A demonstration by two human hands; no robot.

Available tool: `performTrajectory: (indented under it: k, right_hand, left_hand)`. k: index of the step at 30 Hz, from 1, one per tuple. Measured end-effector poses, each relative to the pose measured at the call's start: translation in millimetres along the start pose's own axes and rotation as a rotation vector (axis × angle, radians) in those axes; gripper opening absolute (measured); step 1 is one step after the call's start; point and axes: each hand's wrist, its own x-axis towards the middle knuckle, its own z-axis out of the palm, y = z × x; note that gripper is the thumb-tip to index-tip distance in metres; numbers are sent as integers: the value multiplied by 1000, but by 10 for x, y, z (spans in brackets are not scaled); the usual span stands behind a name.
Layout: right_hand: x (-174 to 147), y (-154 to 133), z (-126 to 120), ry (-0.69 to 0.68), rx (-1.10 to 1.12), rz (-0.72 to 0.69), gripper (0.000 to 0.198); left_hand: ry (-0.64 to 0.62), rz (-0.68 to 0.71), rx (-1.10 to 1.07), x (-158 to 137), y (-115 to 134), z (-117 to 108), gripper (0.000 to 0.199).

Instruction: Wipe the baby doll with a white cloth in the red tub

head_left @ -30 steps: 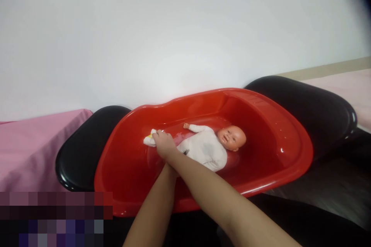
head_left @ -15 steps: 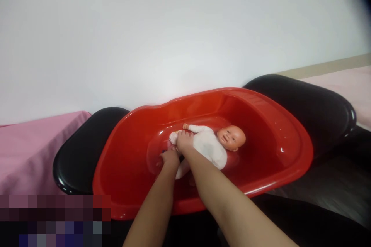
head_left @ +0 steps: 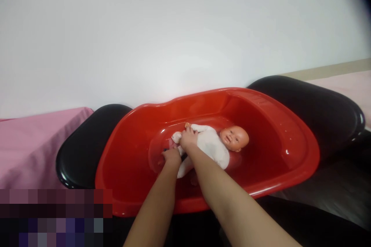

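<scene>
A baby doll [head_left: 216, 144] in a white bodysuit lies on its back inside a red plastic baby tub [head_left: 278, 170], head toward the right. My right hand [head_left: 189, 141] is closed on the doll's folded leg near its hip. My left hand [head_left: 171, 157] reaches under that leg at the doll's bottom; its fingers are hidden, so its grip is unclear. Something small and dark shows at the tub floor just left of my left hand.
The tub rests on two glossy black cushions [head_left: 313, 112], one at each end. A pink cloth-covered surface [head_left: 31, 146] lies to the left. A white wall [head_left: 174, 38] stands close behind. A pixelated block covers the lower left corner.
My right hand moved from the tub's left end, by a white cloth with yellow on it, to the doll's leg and folded it up. My left hand came into view under the leg.
</scene>
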Motion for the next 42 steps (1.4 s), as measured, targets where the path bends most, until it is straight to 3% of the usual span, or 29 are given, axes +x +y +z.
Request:
performTrajectory:
  k: [5, 12, 18, 21, 26, 32, 37, 42]
  right_hand:
    - [7, 52, 35, 42, -5, 81, 48]
    - [40, 72, -8, 16, -37, 65, 58]
    - [167, 287, -110, -82, -38, 147, 62]
    - [218, 338, -143, -184, -67, 131, 61]
    - [328, 352, -135, -289, -120, 139, 59]
    - [432, 445, -96, -251, -119, 112, 56]
    - [377, 461, -174, -242, -69, 61, 52]
    - [279, 538, -330, -224, -58, -95, 46]
  left_hand:
    - [12, 12, 23, -17, 4, -5, 45]
    - [92, 24, -206, -15, -41, 31, 45]
    - [37, 51, -163, 9, -38, 42, 46]
    - [28, 32, -199, 19, -36, 34, 52]
    - [40, 54, -179, -58, -41, 1, 47]
    - [115, 54, -292, -85, 2, -41, 54]
    - [256, -6, -424, -29, 42, -97, 39]
    - [377, -13, -604, 55, 62, -121, 30]
